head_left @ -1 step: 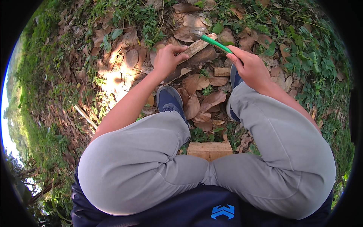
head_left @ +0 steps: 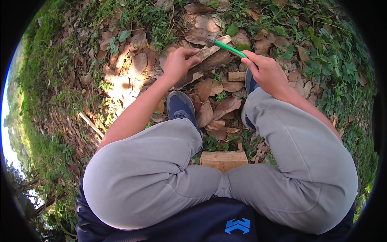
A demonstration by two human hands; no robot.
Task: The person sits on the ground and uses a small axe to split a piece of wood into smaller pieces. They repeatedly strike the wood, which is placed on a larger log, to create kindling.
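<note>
many dry leaves (head_left: pixel 228 106) surround the wood strip (head_left: pixel 209 51), right fingers (head_left: pixel 250 57) gripping the green-handled hammer (head_left: pixel 229 48), left fingers (head_left: pixel 190 52) curled, hold unclear.

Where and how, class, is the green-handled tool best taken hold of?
Probably by the lower-right end of its slim, straight handle, coming from the person's right. The green-handled tool slants, its head at the upper left by the wooden strip, so that end points toward the right hand, which grips it there.
</note>
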